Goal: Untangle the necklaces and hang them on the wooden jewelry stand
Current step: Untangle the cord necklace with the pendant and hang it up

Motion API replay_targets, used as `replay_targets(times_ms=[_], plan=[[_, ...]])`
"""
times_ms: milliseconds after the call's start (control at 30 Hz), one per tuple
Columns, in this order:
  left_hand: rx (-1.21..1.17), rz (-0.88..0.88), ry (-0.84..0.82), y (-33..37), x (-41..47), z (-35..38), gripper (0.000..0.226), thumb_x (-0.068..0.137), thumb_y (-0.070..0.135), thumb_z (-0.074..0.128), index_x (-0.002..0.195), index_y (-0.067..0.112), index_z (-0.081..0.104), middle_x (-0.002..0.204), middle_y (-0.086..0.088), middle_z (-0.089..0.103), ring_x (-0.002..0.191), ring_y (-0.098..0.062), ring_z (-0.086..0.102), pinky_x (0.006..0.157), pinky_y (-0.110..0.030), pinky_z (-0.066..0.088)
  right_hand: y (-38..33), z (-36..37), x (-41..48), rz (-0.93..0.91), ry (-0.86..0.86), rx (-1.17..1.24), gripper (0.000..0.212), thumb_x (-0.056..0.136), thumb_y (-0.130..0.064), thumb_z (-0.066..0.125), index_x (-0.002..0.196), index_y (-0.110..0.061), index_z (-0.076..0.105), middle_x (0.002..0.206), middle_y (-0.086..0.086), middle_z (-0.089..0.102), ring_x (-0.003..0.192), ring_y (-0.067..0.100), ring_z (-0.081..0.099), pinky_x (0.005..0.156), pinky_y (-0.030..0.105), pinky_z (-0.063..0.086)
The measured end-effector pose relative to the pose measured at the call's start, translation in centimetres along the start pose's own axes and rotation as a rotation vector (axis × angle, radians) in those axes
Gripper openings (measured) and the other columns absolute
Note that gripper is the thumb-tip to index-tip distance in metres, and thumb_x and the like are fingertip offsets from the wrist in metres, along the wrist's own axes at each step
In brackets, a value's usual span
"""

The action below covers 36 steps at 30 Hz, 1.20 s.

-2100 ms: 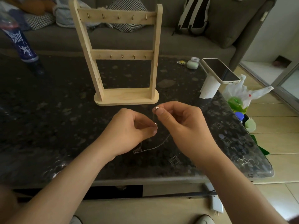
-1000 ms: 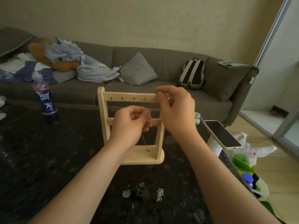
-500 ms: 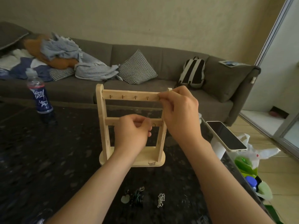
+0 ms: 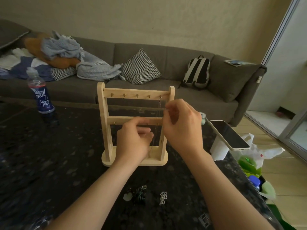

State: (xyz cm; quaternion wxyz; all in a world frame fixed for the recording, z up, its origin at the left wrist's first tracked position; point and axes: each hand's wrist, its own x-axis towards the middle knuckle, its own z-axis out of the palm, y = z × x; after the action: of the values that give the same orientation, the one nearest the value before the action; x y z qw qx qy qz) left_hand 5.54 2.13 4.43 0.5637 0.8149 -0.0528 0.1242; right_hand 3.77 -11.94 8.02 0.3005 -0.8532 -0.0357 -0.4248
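Head camera view, looking down over two bare forearms at a dark speckled table (image 4: 49, 163).

The wooden jewelry stand (image 4: 103, 123) is upright in the middle of the table, nearer the far edge than the near one. Its two crossbars, each with a row of small hooks, face the person so that every hook is within reach.

A thin necklace (image 4: 159, 103) hangs from the end hook (image 4: 160, 97) at the right of the top bar. Its fine chain drops in front of the lower bar towards the stand's base.

The right hand (image 4: 181, 125) is raised beside the stand's right post. Its thumb and forefinger are closed together on the chain just under the hook, probably to seat the loop there. The left hand (image 4: 134, 141) is lower, in front of the lower bar. Its fingers are curled in, with the fingertips pinching the chain farther down. This likely keeps the chain straight and stops it swinging or catching on the lower hooks.

More jewelry lies near the table's near edge, between the forearms: a dark tangle (image 4: 137, 194) with a pale pendant and, just to its right, a silver chain (image 4: 163, 197). Both are not yet hung, so the task looks to be at an early stage.

A bottle (image 4: 41, 97) stands near the far left edge. A phone (image 4: 229, 135) is propped at the right edge. A grey sofa (image 4: 166, 63) runs behind the table.
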Motion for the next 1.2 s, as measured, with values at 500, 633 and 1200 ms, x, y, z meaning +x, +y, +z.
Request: replay_targets(times_ms=[500,633,1200], plan=[[0.837,-0.026,-0.697,-2.5,-4.3,-2.4,0.042,0.09,0.006,0.08,0.123,0.028,0.068,0.113,0.005,0.062,0.101,-0.017,0.065,0.092,-0.038,0.062,1.6,-0.5,-8.1,0.299,-1.032,-0.389,0.026,0.095,-0.013,0.073,0.121,-0.016,0.072,0.122,0.008,0.061,0.099,0.023,0.067,0.085,0.035,0.061],[0.827,0.035,-0.803,-2.2,-5.1,-2.4,0.044,0.091,0.004,0.078,0.124,0.032,0.069,0.111,0.009,0.063,0.102,-0.014,0.065,0.092,-0.037,0.062,3.0,-0.9,-9.3,0.323,-1.048,-0.358,0.017,0.095,-0.014,0.073,0.111,-0.021,0.075,0.119,0.004,0.065,0.103,0.02,0.065,0.084,0.031,0.058],[0.814,0.054,-0.836,-2.0,-7.2,-1.2,0.029,0.096,0.023,0.078,0.123,0.028,0.069,0.115,0.006,0.062,0.105,-0.014,0.063,0.096,-0.038,0.059,1.8,-1.6,-11.6,0.235,-1.095,-0.398,0.018,0.099,-0.017,0.072,0.117,-0.017,0.07,0.112,0.004,0.064,0.096,0.021,0.068,0.088,0.04,0.063]])
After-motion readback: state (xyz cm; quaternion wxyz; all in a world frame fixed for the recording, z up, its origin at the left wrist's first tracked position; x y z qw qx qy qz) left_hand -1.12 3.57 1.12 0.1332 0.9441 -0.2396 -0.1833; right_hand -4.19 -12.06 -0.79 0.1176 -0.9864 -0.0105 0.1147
